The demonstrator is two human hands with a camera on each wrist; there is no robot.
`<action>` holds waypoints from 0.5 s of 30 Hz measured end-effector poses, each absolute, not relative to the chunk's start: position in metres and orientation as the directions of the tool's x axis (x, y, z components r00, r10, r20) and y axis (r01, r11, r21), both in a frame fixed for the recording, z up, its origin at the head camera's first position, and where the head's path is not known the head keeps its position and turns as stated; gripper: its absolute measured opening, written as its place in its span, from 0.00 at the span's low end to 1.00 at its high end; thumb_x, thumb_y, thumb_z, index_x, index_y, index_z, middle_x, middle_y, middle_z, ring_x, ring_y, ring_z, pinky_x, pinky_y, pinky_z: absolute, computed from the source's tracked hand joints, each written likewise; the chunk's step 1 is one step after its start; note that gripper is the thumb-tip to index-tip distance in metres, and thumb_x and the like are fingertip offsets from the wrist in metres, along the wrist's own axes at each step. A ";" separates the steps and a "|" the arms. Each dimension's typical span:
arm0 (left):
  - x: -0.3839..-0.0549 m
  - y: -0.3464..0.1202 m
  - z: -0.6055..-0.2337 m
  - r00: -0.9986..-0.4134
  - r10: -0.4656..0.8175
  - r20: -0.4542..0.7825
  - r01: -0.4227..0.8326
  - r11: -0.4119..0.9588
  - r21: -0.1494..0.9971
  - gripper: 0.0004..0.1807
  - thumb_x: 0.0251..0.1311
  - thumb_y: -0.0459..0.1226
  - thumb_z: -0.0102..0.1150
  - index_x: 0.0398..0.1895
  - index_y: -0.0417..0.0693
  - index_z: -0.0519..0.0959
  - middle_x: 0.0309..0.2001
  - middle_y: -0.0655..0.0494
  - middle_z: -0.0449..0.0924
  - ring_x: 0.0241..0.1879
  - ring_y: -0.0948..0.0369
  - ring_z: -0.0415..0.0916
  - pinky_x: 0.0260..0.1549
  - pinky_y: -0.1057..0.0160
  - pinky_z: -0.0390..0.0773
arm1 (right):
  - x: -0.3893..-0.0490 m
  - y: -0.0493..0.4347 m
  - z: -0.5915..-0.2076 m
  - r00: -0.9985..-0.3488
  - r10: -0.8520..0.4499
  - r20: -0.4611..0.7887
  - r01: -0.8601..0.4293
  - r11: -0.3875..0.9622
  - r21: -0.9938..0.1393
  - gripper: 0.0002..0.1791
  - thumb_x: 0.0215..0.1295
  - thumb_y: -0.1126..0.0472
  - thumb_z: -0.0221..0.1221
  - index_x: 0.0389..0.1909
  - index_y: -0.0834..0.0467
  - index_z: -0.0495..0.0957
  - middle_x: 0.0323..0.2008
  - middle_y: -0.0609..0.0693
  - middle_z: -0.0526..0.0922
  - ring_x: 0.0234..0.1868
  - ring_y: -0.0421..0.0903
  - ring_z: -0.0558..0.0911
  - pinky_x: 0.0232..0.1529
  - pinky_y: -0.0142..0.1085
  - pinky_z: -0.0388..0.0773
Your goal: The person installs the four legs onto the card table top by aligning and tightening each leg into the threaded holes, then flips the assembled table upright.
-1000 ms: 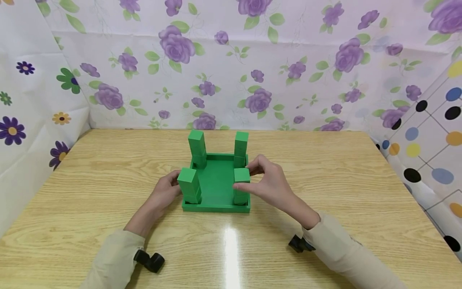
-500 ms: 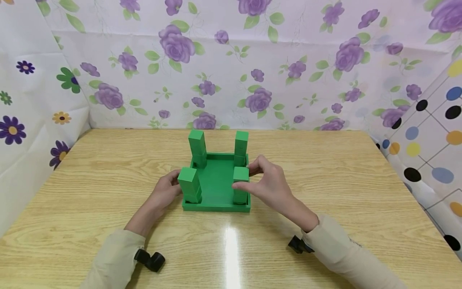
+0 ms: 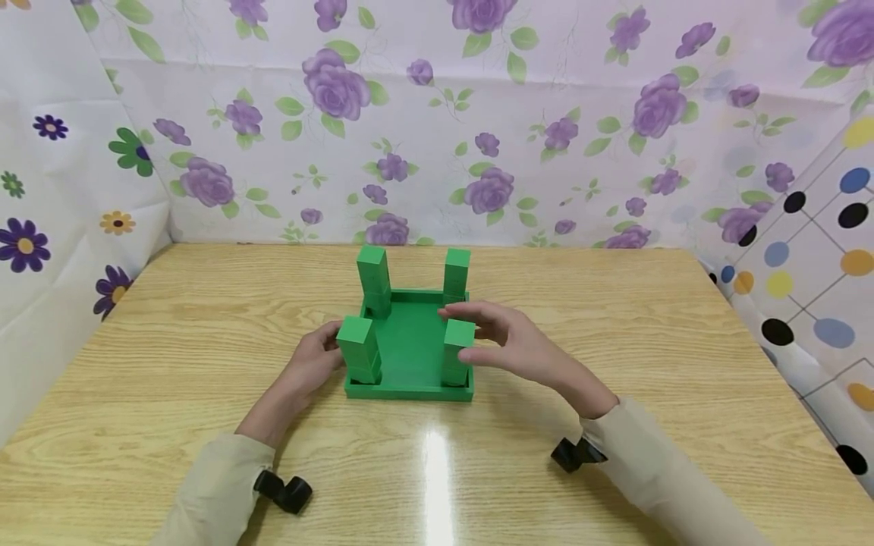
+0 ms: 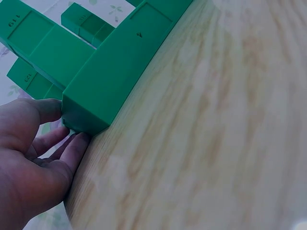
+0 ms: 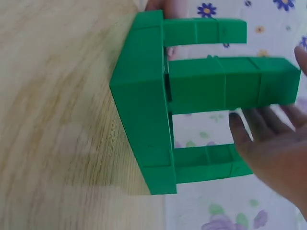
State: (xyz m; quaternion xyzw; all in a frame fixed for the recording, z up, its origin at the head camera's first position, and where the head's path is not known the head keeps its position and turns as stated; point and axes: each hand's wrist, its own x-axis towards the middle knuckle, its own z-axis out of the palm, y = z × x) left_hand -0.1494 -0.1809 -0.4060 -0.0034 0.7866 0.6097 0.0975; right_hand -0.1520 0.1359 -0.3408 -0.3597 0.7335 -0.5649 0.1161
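A square green tray (image 3: pixel 410 393) sits on the table, with a tower of stacked green blocks standing in each corner. My left hand (image 3: pixel 314 356) rests against the tray's left outer wall beside the front-left tower (image 3: pixel 358 350). In the left wrist view, its thumb and fingertips touch the wall near the front corner. My right hand (image 3: pixel 522 341) is spread around the front-right tower (image 3: pixel 456 371), thumb in front and fingers behind. In the right wrist view, a gap shows between the fingers and this tower (image 5: pixel 235 84). The fingers partly hide the base of the back-right tower (image 3: pixel 456 277).
The back-left tower (image 3: pixel 373 277) rises at the tray's far corner. The wooden table (image 3: pixel 205 303) ends behind at a wall covering (image 3: pixel 410 136) with purple flowers. Black camera mounts (image 3: pixel 283 493) sit on both sleeves. Patterned covers line the left and right sides.
My right fingers pinched the front-right tower's top block; now they have spread apart and let go, and the hand has moved slightly right. The left hand and the tray have stayed still.
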 end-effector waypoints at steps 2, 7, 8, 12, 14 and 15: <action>-0.149 -0.181 -0.406 -0.980 0.113 -0.162 -0.128 0.259 0.957 0.23 0.71 0.31 0.49 0.67 0.37 0.65 0.55 0.42 0.70 0.50 0.54 0.68 0.47 0.61 0.72 | -0.155 0.138 -0.341 -0.680 -0.699 0.220 -0.358 0.055 -0.932 0.29 0.67 0.60 0.62 0.67 0.62 0.67 0.62 0.53 0.74 0.65 0.48 0.68 0.57 0.43 0.71; -0.149 -0.180 -0.405 -0.980 0.114 -0.166 -0.131 0.265 0.955 0.23 0.71 0.32 0.49 0.67 0.37 0.65 0.55 0.43 0.70 0.50 0.55 0.67 0.48 0.61 0.71 | -0.159 0.137 -0.342 -0.664 -0.720 0.203 -0.302 0.010 -0.953 0.24 0.67 0.61 0.61 0.63 0.60 0.72 0.58 0.54 0.77 0.57 0.52 0.75 0.46 0.36 0.74; -0.149 -0.180 -0.405 -0.980 0.113 -0.165 -0.130 0.265 0.955 0.23 0.71 0.32 0.49 0.67 0.37 0.65 0.55 0.43 0.70 0.50 0.55 0.67 0.48 0.61 0.71 | -0.159 0.137 -0.342 -0.667 -0.718 0.201 -0.301 0.012 -0.953 0.23 0.67 0.62 0.61 0.62 0.60 0.73 0.57 0.54 0.77 0.55 0.52 0.76 0.45 0.36 0.73; -0.149 -0.180 -0.405 -0.981 0.111 -0.159 -0.125 0.263 0.957 0.22 0.71 0.31 0.49 0.67 0.37 0.66 0.55 0.42 0.70 0.51 0.54 0.67 0.48 0.60 0.71 | -0.161 0.134 -0.341 -0.692 -0.697 0.187 -0.297 0.038 -0.954 0.21 0.65 0.63 0.63 0.59 0.59 0.75 0.54 0.54 0.78 0.52 0.51 0.76 0.42 0.37 0.73; -0.149 -0.181 -0.405 -0.981 0.110 -0.157 -0.124 0.265 0.956 0.22 0.71 0.31 0.49 0.67 0.37 0.66 0.56 0.42 0.70 0.51 0.54 0.68 0.48 0.61 0.71 | -0.160 0.133 -0.340 -0.711 -0.679 0.186 -0.305 0.059 -0.950 0.22 0.63 0.62 0.64 0.58 0.60 0.75 0.53 0.53 0.78 0.55 0.49 0.75 0.44 0.38 0.73; -0.149 -0.181 -0.405 -0.981 0.110 -0.157 -0.124 0.265 0.956 0.22 0.71 0.31 0.49 0.67 0.37 0.66 0.56 0.42 0.70 0.51 0.54 0.68 0.48 0.61 0.71 | -0.160 0.132 -0.340 -0.723 -0.666 0.185 -0.312 0.075 -0.947 0.22 0.62 0.62 0.65 0.57 0.60 0.75 0.52 0.53 0.79 0.56 0.49 0.75 0.46 0.39 0.74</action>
